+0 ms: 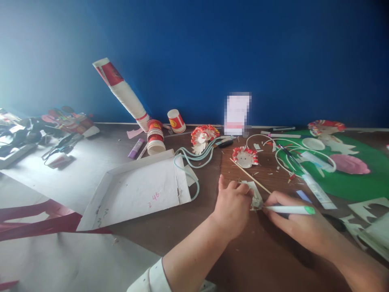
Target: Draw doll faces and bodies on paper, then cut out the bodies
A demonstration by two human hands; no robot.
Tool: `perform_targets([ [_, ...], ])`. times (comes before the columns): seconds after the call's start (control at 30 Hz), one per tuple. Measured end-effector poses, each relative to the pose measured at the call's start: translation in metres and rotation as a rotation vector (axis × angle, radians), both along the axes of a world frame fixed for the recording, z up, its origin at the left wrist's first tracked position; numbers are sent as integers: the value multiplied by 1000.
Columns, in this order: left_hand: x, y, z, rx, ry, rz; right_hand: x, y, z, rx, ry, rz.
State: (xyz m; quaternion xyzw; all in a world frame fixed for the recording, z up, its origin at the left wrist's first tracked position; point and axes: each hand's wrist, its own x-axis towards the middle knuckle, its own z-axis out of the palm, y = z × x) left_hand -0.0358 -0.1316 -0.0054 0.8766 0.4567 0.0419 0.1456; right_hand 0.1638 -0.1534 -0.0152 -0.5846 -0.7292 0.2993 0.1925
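Grip, on the brown tabletop (162,227): left hand (232,207) pressing down, fingers curled; right hand (299,229) closed around a white marker (288,209), green end outward. Small pale paper piece (257,198) between the hands, held by the left; marker tip probably at its edge, too blurred to confirm. Method: keep paper flat, press lightly, stroke away from left fingers.

Marker (290,209): smooth plastic, semi-gloss. Cup stack (127,99) nr back edge of tabletop (252,259) (wood-look, slt sheen): matt paper.
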Motion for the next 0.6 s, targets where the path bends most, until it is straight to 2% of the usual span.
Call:
perform_targets([
  [0.6, 0, 0, -1, -1, -4, 2, 2, -1, -1, -32, -7, 14],
])
